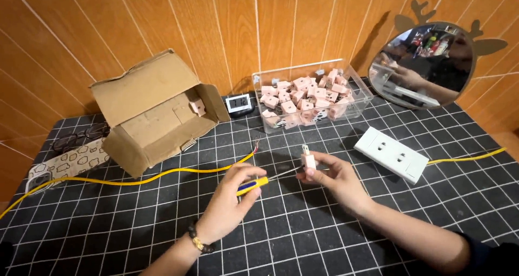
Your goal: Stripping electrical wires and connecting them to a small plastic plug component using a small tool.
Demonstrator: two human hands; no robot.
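The left hand [230, 203] grips a screwdriver [265, 180] with a yellow-and-blue handle, fingers clenched round the handle, the thin shaft pointing right toward the other hand. A dark bead bracelet [199, 243] sits on that wrist. The right hand [335, 178] pinches a small pink plug piece [308, 161] between thumb and fingertips, holding it upright just above the bench [108, 238], its metal prongs pointing up. The tip of the screwdriver reaches the lower side of the pink piece; whether it actually touches cannot be told.

The bench is covered with a black mat marked in a white grid. A yellow cable [162, 176] runs across it from the left edge and ends in bare strands just beyond the left hand. Behind it lies an open cardboard box [151, 114] tipped on its side, with one pink piece inside. A clear plastic tub [311, 95] full of similar pink pieces stands near the wall, and a small digital clock [239, 103] sits between box and tub. To the right rests a white socket strip [392, 153] with its own yellow lead, and a round mirror [427, 65] leans against the wooden wall. At far left lie a patterned pouch [65, 165] and a pair of glasses [78, 136].
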